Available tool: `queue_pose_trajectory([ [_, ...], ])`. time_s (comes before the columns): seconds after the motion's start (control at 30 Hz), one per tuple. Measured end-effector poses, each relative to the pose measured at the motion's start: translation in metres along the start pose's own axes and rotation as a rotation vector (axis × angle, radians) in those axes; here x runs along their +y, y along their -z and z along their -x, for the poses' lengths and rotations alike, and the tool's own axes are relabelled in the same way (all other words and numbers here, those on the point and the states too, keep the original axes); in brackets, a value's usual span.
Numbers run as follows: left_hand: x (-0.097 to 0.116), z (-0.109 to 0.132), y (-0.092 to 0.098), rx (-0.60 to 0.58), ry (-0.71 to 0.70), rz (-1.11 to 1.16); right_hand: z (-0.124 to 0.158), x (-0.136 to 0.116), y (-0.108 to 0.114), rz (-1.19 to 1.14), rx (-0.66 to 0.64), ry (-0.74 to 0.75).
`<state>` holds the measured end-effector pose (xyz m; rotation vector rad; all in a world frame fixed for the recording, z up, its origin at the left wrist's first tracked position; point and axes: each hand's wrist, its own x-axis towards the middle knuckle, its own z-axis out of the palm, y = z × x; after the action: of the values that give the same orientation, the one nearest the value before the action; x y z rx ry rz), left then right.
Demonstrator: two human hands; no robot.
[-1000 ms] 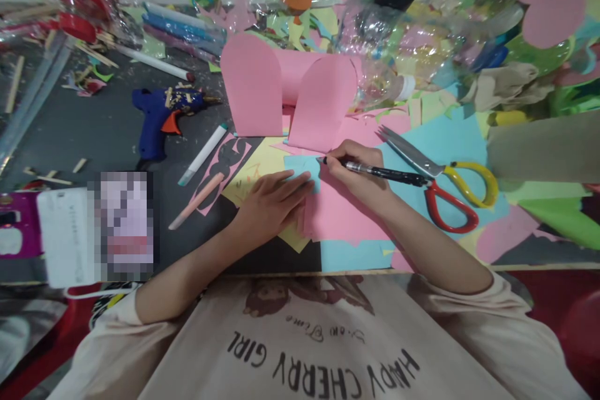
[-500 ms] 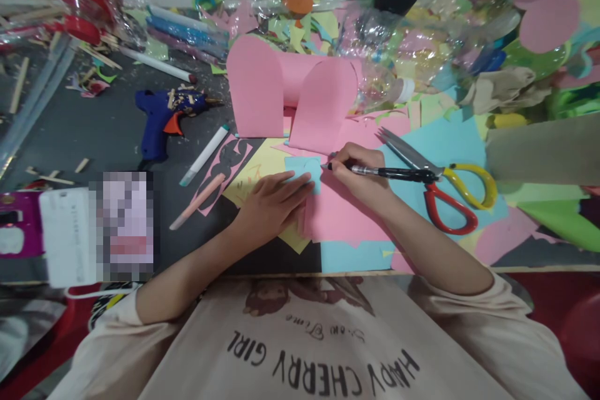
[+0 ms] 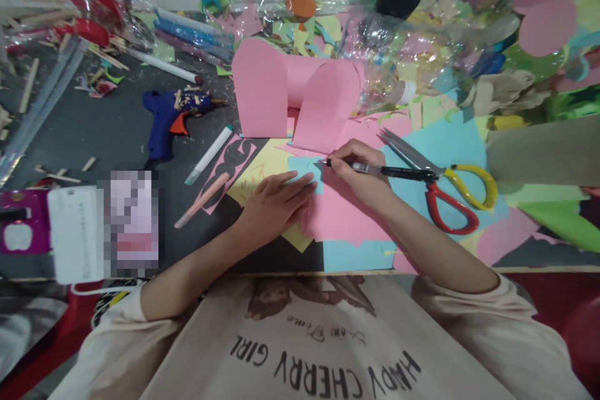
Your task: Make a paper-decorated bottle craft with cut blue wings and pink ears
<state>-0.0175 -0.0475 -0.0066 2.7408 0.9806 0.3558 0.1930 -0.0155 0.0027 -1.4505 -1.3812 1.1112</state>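
Note:
My right hand grips a black pen, its tip at a small light-blue piece of paper. Flat across the lower part of that paper lies my left hand, fingers stretched out. Pink paper spreads beneath and to the right. Scissors with one yellow and one red handle lie partly spread beside my right forearm. Just beyond my hands stands a folded pink paper piece with two rounded panels.
A blue glue gun lies at the left, near a white marker and a peach-coloured marker. A phone and a white power bank sit near the front edge. Plastic bottles and paper scraps crowd the back.
The view has shifted slightly, so things at the left appear a little further right. The pen tip has moved slightly on the blue paper. My left hand keeps its flat pose.

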Motion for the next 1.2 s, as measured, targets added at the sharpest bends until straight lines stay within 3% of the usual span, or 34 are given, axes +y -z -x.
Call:
queue_pose_trajectory([
  [0.13, 0.001, 0.000, 0.000, 0.015, -0.003, -0.038, -0.002, -0.005, -0.010, 0.008, -0.137, -0.017],
  [0.43, 0.002, -0.001, 0.000, 0.068, -0.013, -0.061, -0.002, -0.001, -0.012, 0.050, -0.166, -0.007],
  [0.6, 0.002, -0.002, 0.002, 0.019, -0.001, -0.065, -0.002, -0.001, -0.012, 0.074, -0.163, 0.019],
  [1.07, 0.003, -0.002, 0.002, 0.073, -0.012, -0.076, -0.001, -0.004, -0.013, 0.077, -0.170, -0.007],
  [1.2, 0.003, -0.002, 0.002, 0.049, -0.007, -0.074, -0.001, -0.005, -0.013, 0.009, -0.060, 0.035],
])
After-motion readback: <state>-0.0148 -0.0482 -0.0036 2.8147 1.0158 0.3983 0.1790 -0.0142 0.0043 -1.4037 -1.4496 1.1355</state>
